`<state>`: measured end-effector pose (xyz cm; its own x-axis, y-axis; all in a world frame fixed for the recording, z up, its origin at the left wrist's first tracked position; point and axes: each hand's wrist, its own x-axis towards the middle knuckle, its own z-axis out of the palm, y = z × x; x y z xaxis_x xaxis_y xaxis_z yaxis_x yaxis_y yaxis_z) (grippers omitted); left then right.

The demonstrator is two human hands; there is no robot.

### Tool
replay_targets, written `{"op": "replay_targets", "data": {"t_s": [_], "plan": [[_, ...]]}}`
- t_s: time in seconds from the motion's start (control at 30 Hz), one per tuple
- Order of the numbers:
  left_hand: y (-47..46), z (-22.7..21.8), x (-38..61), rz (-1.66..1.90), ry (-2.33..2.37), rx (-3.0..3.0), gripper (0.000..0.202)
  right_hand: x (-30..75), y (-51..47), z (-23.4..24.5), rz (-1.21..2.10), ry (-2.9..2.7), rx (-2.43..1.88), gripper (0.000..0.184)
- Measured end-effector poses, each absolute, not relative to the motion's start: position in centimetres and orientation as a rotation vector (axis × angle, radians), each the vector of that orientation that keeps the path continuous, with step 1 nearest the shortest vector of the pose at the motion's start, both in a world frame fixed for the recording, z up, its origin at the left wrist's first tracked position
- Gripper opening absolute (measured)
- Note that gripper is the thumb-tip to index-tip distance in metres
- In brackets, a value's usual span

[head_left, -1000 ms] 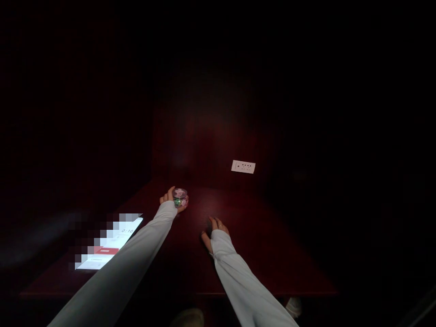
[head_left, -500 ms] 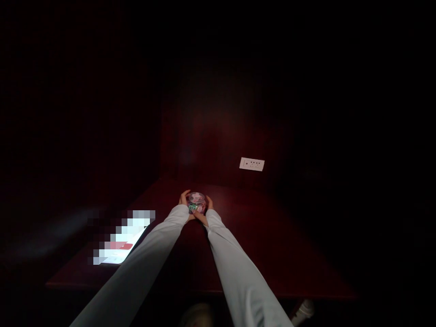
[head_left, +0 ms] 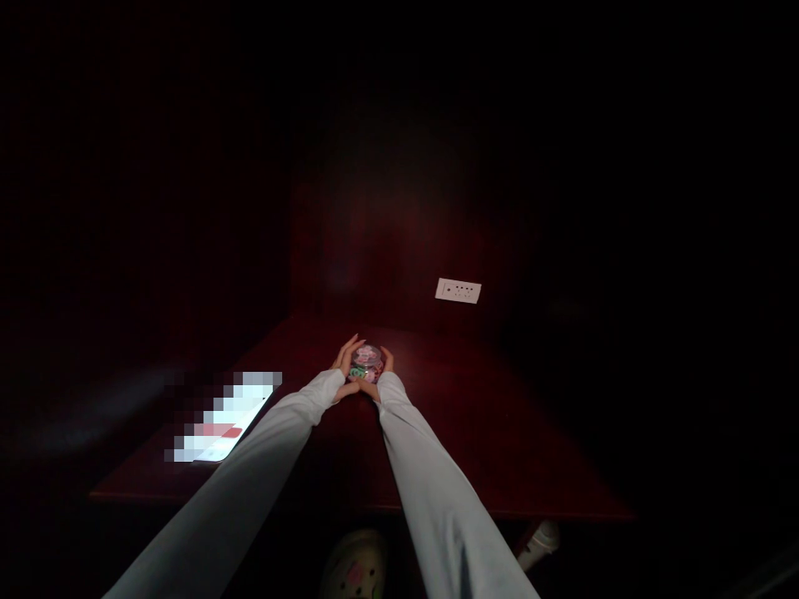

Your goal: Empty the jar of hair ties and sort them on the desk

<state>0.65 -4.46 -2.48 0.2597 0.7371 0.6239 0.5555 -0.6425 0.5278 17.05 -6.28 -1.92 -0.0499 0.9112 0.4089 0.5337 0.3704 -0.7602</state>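
A small clear round container (head_left: 365,361) with pink and green bits inside sits on the dark red table (head_left: 474,433). My left hand (head_left: 345,363) cups its left side, fingers curved around it. My right hand (head_left: 382,372) is wrapped on its right side. Both arms wear long pale sleeves. The room is very dark.
A lit phone screen (head_left: 221,420), partly blurred out, lies on the table's left part. A white wall socket plate (head_left: 458,290) is on the dark wall behind. Shoes (head_left: 353,570) show on the floor below the table's near edge.
One second ago only my left hand held the container at the left, my right hand flat on the table. The container moved right to the middle and my right hand joined it.
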Motion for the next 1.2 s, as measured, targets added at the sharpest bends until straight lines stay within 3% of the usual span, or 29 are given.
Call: {"op": "replay_targets", "data": {"t_s": [0.17,0.47,1.0,1.2], "plan": [[-5.1,-1.3,0.0,1.496,0.946,2.406,0.07,17.5,-6.0,-1.7,0.538,-1.638,-1.188,0.096],[-5.1,-1.1,1.2,1.54,1.053,2.517,0.047,17.1,-6.3,-2.1,0.373,-1.646,-1.026,0.097],[-1.9,-3.1,1.2,1.532,1.205,2.516,0.048,16.8,-6.4,-1.9,0.335,-1.608,-1.037,0.094],[-3.0,-2.5,2.6,1.798,1.239,2.32,0.046,16.7,-6.3,-1.5,0.224,-1.642,-1.147,0.093]]}}
